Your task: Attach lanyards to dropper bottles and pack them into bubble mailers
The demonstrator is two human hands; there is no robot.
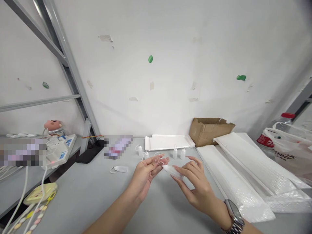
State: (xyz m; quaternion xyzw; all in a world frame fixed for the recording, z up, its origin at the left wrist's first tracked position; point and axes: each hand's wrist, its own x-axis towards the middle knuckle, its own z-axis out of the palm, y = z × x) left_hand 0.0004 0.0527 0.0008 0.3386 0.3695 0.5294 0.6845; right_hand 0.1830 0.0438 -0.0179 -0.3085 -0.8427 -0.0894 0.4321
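Note:
In my right hand (195, 180) is a small translucent white squeeze bottle (172, 171), held tilted on its side between thumb and fingers. Its tip points left, toward my left hand (147, 174). The thumb and fingers of that hand pinch at the thin cap strap (161, 163) by the bottle's tip; the cap itself is mostly hidden. Another such bottle (121, 169) lies on the grey table to the left, its strap looped out. Behind my hands stand more small bottles, among them one at the left (140, 150) and a pair (175, 153) at the right.
White bubble mailers (234, 182) cover the right side, with a cardboard box (211, 131) and a flat white mailer (170, 142) against the wall. A plastic bag (290, 149) stands far right. Leftward are a black phone-like slab (91, 151), a power strip (64, 151) and cables.

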